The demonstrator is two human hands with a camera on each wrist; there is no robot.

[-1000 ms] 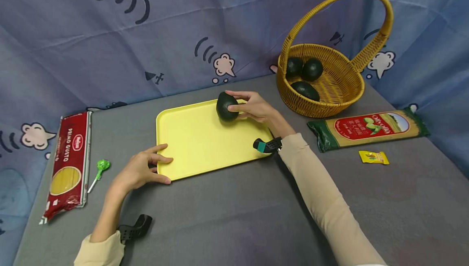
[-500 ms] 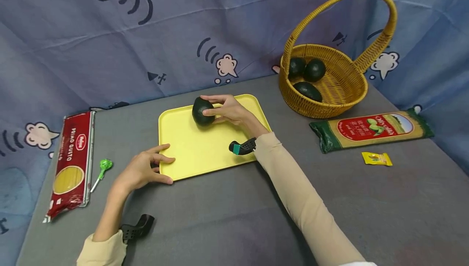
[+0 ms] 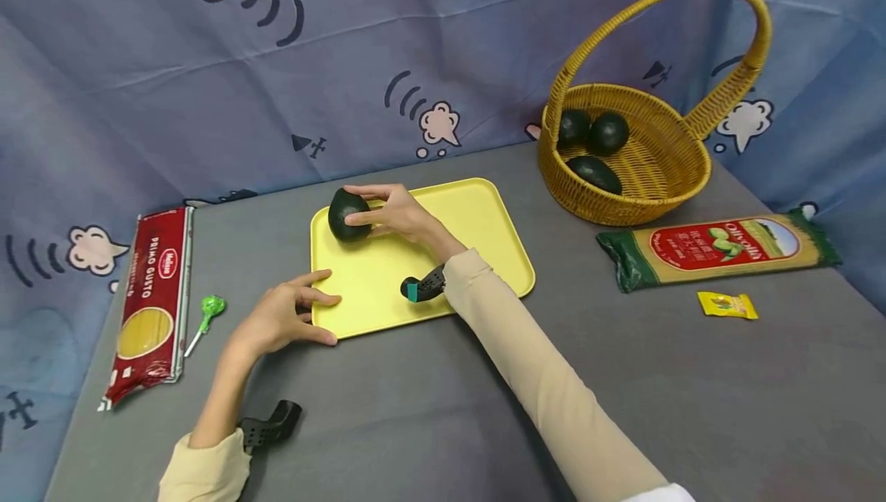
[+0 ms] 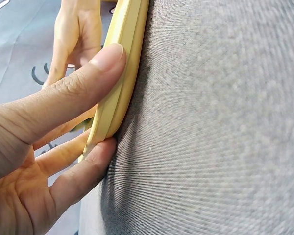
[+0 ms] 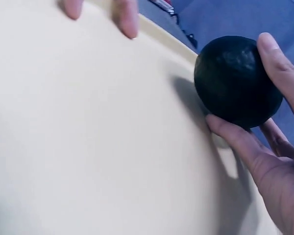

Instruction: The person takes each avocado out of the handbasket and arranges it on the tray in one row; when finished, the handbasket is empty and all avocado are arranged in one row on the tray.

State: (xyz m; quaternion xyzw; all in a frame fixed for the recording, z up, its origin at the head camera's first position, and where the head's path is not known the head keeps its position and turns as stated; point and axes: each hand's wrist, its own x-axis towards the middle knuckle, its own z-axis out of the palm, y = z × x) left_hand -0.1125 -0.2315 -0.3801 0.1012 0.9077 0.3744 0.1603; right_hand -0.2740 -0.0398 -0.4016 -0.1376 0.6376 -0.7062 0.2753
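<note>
A right hand [image 3: 398, 214] pinches an avocado [image 3: 340, 216], likely firm, slick and best held round its middle, while the left hand [image 3: 275, 319] grips the tray [image 3: 477, 233] by its near-left corner.

Dark avocado [image 3: 342, 216], held, at far-left corner of yellow tray [image 3: 484, 233]

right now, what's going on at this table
A person's right hand grips a dark green avocado at the far left corner of a yellow tray; whether it touches the tray is unclear. The left hand holds the tray's near left corner. Three more avocados lie in the wicker basket on the right.
</note>
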